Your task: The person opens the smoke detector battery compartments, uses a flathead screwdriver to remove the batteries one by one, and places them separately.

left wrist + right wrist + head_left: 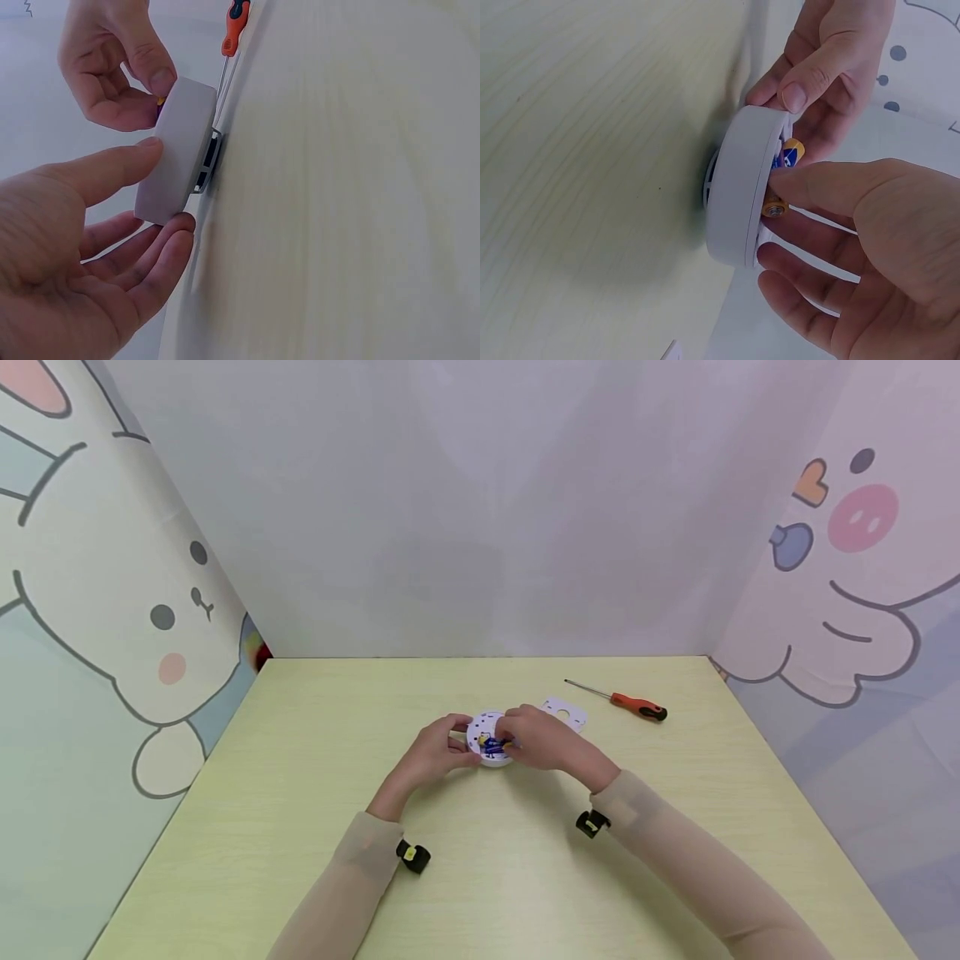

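White plastic forms the round device point(489, 739) at the centre of the head view, lying on the pale yellow wood-grain table point(480, 877) with its open back facing up. Blue-and-gold batteries point(492, 745) sit in this open face.

The left hand point(435, 753) grips the device at its left rim. In the left wrist view, at centre left of the frame, the thumb point(112, 169) lies along the device's side wall point(172, 150) and the curled fingers point(161, 255) touch its lower edge.

The right hand point(542, 739) covers the device's right half. In the right wrist view, at centre right of the frame, the thumb tip point(817, 184) presses on the end of a battery point(775, 206), and a second, blue-and-gold battery point(791, 152) shows just above it. The remaining fingers point(802, 300) curl below the device's rim point(739, 191). The left thumb point(806, 79) bears on the rim at the upper centre of that frame.

A flat white plate point(564, 712) with a round hole lies on the table just behind the right hand. A screwdriver point(622, 700) with an orange-and-black handle lies to the upper right of the plate, its shaft pointing left; its handle also shows at the top of the left wrist view point(235, 26).

Cartoon-printed cloth walls point(112, 610) enclose the table on three sides.
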Motion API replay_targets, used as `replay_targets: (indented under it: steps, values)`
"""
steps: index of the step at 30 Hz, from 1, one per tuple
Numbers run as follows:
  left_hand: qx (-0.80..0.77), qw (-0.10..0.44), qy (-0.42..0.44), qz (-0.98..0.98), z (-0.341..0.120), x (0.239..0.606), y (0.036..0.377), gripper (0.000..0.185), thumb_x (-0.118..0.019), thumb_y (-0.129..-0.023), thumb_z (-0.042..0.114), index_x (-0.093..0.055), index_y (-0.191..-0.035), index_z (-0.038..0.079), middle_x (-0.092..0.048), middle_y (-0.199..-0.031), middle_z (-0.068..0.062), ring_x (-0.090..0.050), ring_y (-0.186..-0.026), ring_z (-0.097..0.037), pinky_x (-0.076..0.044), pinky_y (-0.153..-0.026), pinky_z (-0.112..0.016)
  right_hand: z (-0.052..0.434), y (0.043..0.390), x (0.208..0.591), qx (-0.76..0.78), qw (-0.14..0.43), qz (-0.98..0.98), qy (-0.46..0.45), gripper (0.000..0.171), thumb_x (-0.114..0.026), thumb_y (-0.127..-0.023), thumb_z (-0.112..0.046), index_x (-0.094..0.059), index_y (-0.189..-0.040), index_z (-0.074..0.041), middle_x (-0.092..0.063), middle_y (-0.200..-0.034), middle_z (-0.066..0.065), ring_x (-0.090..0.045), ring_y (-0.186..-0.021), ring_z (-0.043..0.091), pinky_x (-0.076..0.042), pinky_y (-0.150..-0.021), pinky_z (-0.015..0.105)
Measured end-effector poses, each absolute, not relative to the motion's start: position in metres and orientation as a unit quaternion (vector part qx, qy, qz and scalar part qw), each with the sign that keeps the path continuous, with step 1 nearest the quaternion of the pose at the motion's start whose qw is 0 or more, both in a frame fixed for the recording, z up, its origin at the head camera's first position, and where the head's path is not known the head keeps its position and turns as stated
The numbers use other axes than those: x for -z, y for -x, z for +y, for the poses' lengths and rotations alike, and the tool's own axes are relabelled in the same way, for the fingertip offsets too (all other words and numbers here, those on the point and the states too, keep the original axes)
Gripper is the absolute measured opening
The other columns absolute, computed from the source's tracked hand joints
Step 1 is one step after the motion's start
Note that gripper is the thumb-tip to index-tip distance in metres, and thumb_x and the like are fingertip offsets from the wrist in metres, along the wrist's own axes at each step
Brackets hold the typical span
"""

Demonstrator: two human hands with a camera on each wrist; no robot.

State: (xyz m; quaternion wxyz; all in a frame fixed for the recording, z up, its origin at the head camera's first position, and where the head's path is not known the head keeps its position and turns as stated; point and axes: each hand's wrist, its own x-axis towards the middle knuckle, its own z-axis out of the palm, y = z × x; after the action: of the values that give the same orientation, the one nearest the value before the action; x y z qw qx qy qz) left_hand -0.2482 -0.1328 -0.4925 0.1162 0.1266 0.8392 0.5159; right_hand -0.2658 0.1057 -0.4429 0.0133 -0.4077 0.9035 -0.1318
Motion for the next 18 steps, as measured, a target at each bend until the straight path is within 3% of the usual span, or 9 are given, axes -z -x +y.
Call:
replay_targets:
  steps: [8, 18]
  values:
    - [-0.52, 0.115, -0.125, 0.837, -0.1318, 0.4919, 0.2487, 0.071, -0.088, -0.089, 0.01, -0.052, -0.151, 0.008, -0.063, -0.141, -0.011, -0.074, -0.105, -0.018, -0.062, -0.09, -0.033, 0.1, 0.2674, 0.4383, 0.124, 0.037, 0.904, 0.408, 0.006, -0.077, -0.094, -0.001, -0.077, -0.097, -0.007, -0.074, -0.095, 0.005, -0.066, -0.088, 0.017, -0.058, -0.083, 0.036]
    - [-0.521, 0.113, -0.126, 0.836, -0.1312, 0.4934, 0.2495, 0.071, -0.088, -0.089, 0.011, -0.053, -0.15, 0.008, -0.063, -0.139, -0.01, -0.074, -0.105, -0.018, -0.062, -0.091, -0.033, 0.0991, 0.2681, 0.4372, 0.114, 0.054, 0.908, 0.398, 0.006, -0.077, -0.095, -0.002, -0.078, -0.098, -0.007, -0.074, -0.096, 0.006, -0.066, -0.09, 0.017, -0.058, -0.085, 0.037]
